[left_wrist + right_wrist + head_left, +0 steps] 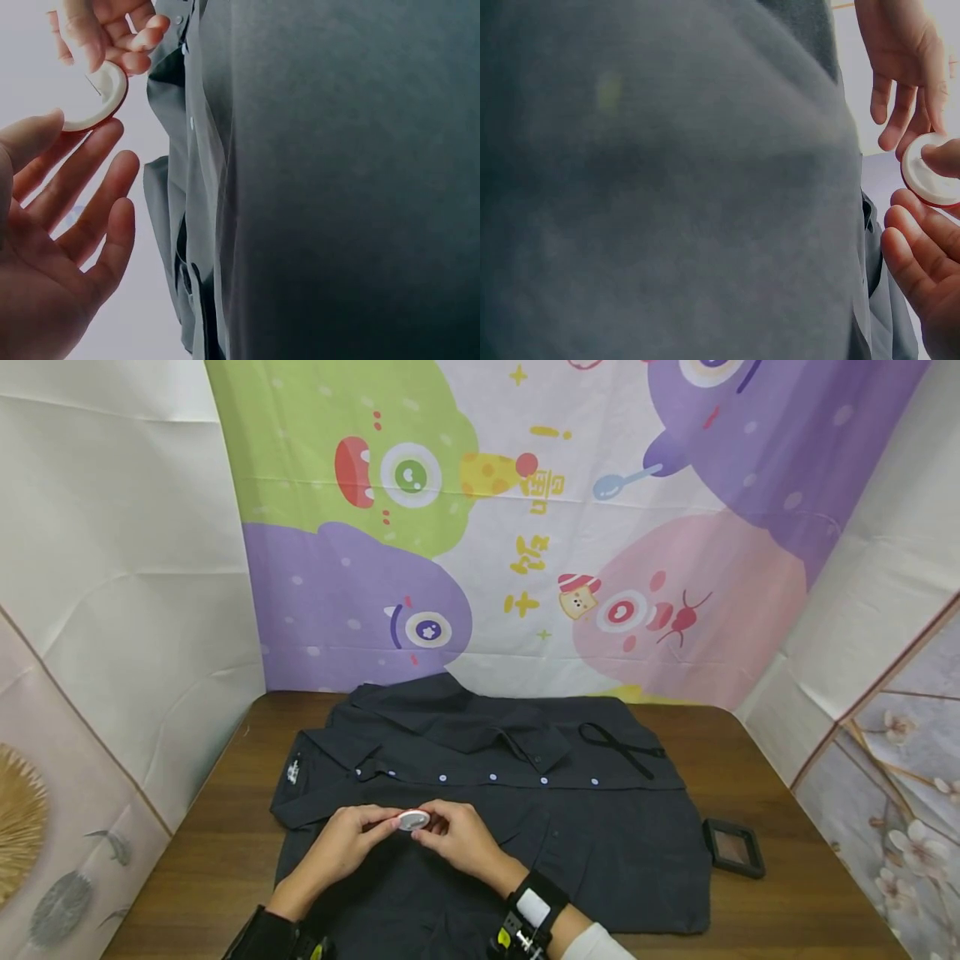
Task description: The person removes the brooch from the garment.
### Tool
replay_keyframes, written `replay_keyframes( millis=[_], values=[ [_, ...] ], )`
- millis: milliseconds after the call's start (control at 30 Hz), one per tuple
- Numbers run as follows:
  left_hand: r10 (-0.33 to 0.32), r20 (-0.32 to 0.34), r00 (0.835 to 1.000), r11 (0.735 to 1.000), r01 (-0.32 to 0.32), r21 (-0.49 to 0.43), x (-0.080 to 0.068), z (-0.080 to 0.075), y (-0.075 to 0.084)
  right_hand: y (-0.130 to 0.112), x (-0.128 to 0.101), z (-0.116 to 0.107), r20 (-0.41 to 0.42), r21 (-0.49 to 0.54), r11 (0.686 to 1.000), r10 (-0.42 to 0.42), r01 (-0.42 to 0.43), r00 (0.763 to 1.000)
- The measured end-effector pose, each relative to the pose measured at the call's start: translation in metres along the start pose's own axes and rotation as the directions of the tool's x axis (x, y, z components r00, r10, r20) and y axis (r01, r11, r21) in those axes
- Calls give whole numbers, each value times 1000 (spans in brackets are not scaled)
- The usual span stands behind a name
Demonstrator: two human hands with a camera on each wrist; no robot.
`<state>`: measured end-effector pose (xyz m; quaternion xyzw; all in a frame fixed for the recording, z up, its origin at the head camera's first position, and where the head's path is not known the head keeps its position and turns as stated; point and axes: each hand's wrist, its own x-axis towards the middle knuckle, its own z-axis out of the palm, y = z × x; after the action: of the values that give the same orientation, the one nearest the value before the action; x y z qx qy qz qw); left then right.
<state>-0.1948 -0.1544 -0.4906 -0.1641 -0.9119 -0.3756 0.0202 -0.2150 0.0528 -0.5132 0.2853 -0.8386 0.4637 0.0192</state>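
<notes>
Two hands meet over the middle of the dark shirt (487, 827), and between them sits a small round white disc (413, 820). The left hand (347, 845) comes in from the near-left, its thumb and forefinger tips closed narrowly on the disc's left edge; the left wrist view shows the other fingers (90, 202) spread and fairly straight below the disc (94, 97), not wrapped round it. The right hand (459, 837) pinches the disc's right edge, fingers curled in close. From the right wrist view the disc (928, 174) shows a white face with a thin red rim, a fingertip pressing on that face and the lower fingers (919, 247) cupped loosely beneath. So both hands hold the disc at once, lifted just above the cloth, near the table's front edge and about centred between its left and right sides.

The shirt lies flat and buttoned on the brown wooden table (225, 843), collar toward the far edge, a row of pale buttons (492, 777) running across it just beyond the hands. A thin black strap (618, 747) rests on the shirt's far-right part. A small white label (293, 770) shows on the sleeve at the left. Off the cloth, near the table's right edge, lies a small black rectangular frame (733, 847), well apart from both hands. A black band with a white patch (534, 912) wraps the right wrist. Behind the table hangs a bright cartoon backdrop (525, 527).
</notes>
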Motion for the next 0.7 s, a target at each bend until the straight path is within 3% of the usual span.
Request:
replay_keyframes(
  millis=[400,700],
  values=[
    [33,-12,999,999,-33,12,-1,0,1,-2,-1,-1,-19,-19,1000,-8,8,1000],
    [108,-50,993,994,-106,38,-3,2,-1,-3,-2,2,-42,-39,998,-52,50,998]
  ],
)
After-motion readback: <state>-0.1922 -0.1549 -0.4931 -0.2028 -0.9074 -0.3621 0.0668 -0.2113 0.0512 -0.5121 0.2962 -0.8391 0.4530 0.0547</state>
